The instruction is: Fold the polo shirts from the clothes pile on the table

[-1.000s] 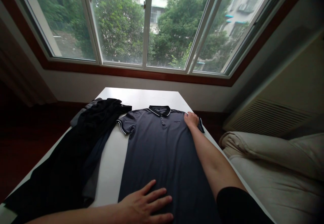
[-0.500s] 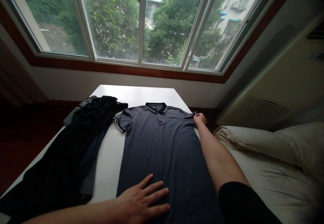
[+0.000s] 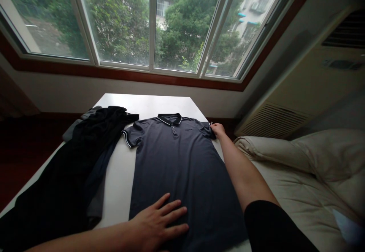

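A dark grey polo shirt [image 3: 182, 160] lies front side up on a white table [image 3: 116, 191], its black collar with a white stripe toward the window. My left hand [image 3: 159, 221] rests flat on the lower part of the shirt, fingers spread. At the shirt's right sleeve, my right hand [image 3: 218, 129] pinches the cuff between thumb and fingers. The opposite sleeve, with black and white trim, lies spread on the table. Soft creases run down the shirt's body.
Left of the shirt, a heap of dark clothes [image 3: 65, 172] covers that side of the table. On the right stands a beige padded seat or bed [image 3: 288, 183]. Beyond the table are a wall with a wide window [image 3: 151, 27] and a cream floor-standing unit with vents [image 3: 296, 92].
The view has turned slightly to the right. The right sleeve lies flatter and straighter, with my right hand still on its cuff. My left hand stays on the shirt.
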A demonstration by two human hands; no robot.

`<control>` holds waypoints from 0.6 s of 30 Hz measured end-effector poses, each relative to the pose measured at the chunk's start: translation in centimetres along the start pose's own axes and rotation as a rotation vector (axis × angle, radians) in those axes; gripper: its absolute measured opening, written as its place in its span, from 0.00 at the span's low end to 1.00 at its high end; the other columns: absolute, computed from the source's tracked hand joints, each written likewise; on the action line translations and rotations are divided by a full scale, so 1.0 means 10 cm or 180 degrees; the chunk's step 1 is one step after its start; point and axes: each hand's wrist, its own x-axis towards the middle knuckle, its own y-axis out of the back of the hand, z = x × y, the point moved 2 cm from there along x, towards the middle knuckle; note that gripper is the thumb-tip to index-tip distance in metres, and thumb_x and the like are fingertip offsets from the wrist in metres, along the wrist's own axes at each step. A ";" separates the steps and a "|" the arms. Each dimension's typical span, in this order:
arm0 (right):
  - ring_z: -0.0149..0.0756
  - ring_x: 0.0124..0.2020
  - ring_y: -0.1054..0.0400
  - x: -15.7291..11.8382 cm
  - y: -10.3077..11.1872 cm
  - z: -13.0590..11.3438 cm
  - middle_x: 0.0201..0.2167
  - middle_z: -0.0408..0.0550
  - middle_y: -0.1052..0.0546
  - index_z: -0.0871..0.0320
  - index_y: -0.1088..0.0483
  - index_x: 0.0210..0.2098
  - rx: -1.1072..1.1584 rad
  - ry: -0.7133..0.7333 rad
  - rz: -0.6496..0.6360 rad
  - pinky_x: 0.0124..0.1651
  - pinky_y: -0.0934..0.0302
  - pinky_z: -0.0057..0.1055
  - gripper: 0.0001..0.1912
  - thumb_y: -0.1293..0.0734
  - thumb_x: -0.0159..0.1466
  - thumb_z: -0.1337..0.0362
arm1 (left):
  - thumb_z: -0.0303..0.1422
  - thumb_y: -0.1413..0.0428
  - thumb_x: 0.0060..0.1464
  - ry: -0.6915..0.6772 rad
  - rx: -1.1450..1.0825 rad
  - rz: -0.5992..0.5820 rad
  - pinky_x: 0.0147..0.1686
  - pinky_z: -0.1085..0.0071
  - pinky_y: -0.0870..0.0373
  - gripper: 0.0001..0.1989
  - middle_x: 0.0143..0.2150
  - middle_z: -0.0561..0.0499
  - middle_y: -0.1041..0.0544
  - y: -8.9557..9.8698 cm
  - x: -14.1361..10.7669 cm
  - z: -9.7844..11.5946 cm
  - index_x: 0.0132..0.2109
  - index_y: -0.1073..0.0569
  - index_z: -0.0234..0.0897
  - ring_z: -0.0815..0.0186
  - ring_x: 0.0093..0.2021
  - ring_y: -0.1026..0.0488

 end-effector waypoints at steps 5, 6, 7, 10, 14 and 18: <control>0.42 0.41 0.27 -0.08 0.03 -0.10 0.40 0.54 0.20 0.56 0.27 0.38 -0.0793 0.0836 0.0264 0.44 0.37 0.31 0.08 0.34 0.63 0.60 | 0.47 0.47 0.67 0.0072 -0.0218 -0.0084 0.73 0.41 0.57 0.39 0.79 0.44 0.54 -0.01 0.00 0.00 0.77 0.51 0.46 0.46 0.77 0.55; 0.41 0.40 0.28 -0.13 0.00 -0.13 0.40 0.53 0.20 0.56 0.27 0.39 -0.0920 0.1113 0.0146 0.43 0.38 0.30 0.09 0.35 0.64 0.59 | 0.48 0.47 0.67 0.0069 -0.0241 -0.0099 0.73 0.41 0.58 0.39 0.79 0.44 0.55 -0.01 0.00 0.00 0.77 0.51 0.46 0.46 0.77 0.55; 0.40 0.39 0.28 -0.19 -0.04 -0.15 0.40 0.51 0.20 0.55 0.27 0.39 -0.1000 0.1339 -0.0061 0.43 0.39 0.30 0.09 0.35 0.64 0.59 | 0.48 0.47 0.67 0.0068 -0.0255 -0.0107 0.73 0.42 0.58 0.39 0.79 0.45 0.55 -0.01 -0.01 0.00 0.77 0.51 0.47 0.46 0.77 0.55; 0.38 0.36 0.28 -0.34 -0.16 -0.21 0.35 0.47 0.20 0.54 0.26 0.38 -0.1076 0.1761 -0.0629 0.42 0.39 0.28 0.10 0.35 0.65 0.56 | 0.48 0.47 0.67 0.0090 -0.0314 -0.0108 0.74 0.41 0.58 0.38 0.79 0.46 0.56 -0.01 -0.01 0.00 0.77 0.52 0.48 0.46 0.77 0.56; 0.36 0.32 0.27 -0.39 -0.23 -0.27 0.33 0.45 0.19 0.55 0.26 0.37 -0.0703 0.1641 -0.0835 0.39 0.38 0.27 0.16 0.40 0.70 0.52 | 0.47 0.47 0.68 0.0125 -0.0529 -0.0148 0.73 0.38 0.61 0.38 0.79 0.44 0.57 -0.01 -0.01 0.00 0.78 0.51 0.47 0.44 0.77 0.58; 0.36 0.32 0.26 -0.33 -0.26 -0.32 0.34 0.46 0.19 0.56 0.26 0.39 -0.0714 0.1159 -0.0843 0.39 0.37 0.27 0.18 0.44 0.72 0.54 | 0.47 0.48 0.69 0.0133 -0.0678 -0.0210 0.72 0.35 0.62 0.37 0.79 0.43 0.58 0.00 0.00 -0.01 0.78 0.52 0.48 0.44 0.77 0.60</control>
